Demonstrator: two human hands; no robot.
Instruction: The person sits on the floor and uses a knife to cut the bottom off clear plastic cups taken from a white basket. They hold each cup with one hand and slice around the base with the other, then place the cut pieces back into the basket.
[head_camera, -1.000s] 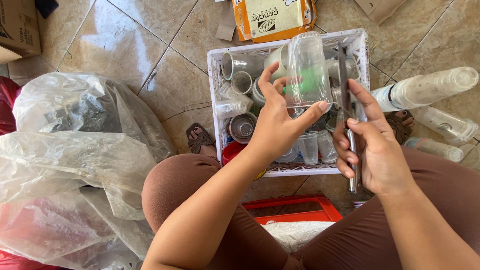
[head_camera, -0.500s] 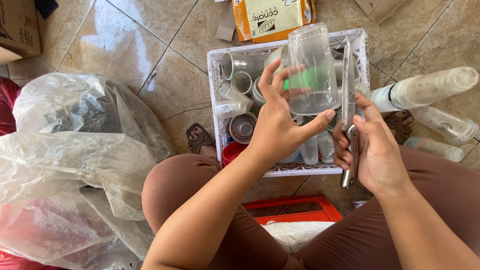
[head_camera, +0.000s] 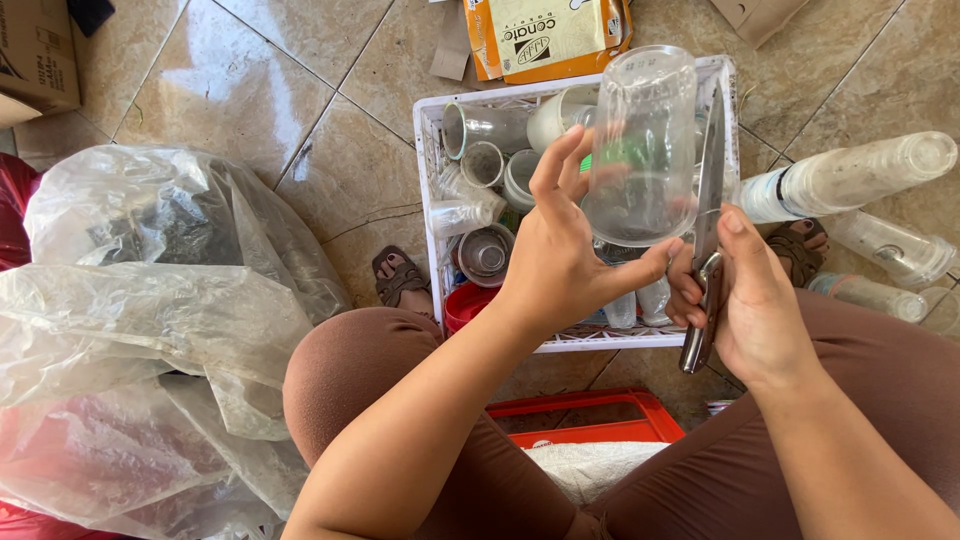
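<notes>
The left hand (head_camera: 560, 265) is clamped on a clear plastic cup (head_camera: 642, 145), thumb under its lower edge and fingers curled against its side, holding it above the white crate (head_camera: 432, 210); the right hand (head_camera: 752, 305) is closed around the handle of a knife (head_camera: 706, 225), whose blade points up and away, just beside the cup's right wall; a smudge of green label shows through the cup's clear side.

Below the hands, the white crate sits on the tiled floor (head_camera: 250, 90) and holds more clear cups lying on their sides, with a red round lid (head_camera: 466, 305) at its near edge; a sandalled foot (head_camera: 400, 280) rests just left of the crate.

Beyond the crate lies an orange and cream package (head_camera: 550, 35), flat and rectangular, with dark print on its pale face; a brown cardboard box (head_camera: 35, 60) stands at the far left corner.

To the right, stacks of clear cups (head_camera: 860, 175) lie on the floor; to the left, a crumpled clear plastic bag (head_camera: 150, 310) bulges beside the knee; a red tray (head_camera: 590, 420) sits between the legs.
</notes>
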